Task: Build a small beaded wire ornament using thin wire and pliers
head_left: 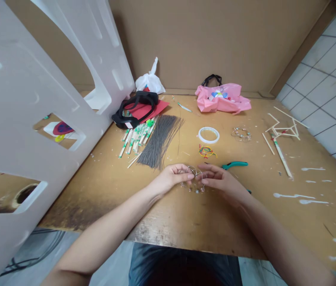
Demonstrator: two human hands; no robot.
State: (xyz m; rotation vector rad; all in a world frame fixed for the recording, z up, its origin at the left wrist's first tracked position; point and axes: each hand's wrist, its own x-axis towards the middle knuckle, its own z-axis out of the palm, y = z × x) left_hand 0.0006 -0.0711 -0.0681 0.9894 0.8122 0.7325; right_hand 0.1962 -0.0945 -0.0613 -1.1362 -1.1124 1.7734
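My left hand (175, 176) pinches a thin beaded wire ring (196, 191) between thumb and fingers, just above the wooden table. Small clear beads hang along the ring's lower side. On the ring's right side, my right hand (223, 180) has its thumb and fingers closed around a bent wire end; the exact grip is partly hidden. Pliers with teal handles (235, 164) lie right behind my right hand, partly covered by it. Behind my left hand is a bundle of grey wires (158, 143).
Beyond the hands are a tape roll (208, 135), coloured strings (206, 151) and another beaded ring (241, 134). A stick frame (283, 133) and white glue streaks (294, 196) are right. A black strap (120, 115), wrapped sticks (138, 137) and a white plastic panel (51, 79) stand left; a pink bag (224, 102) sits behind.
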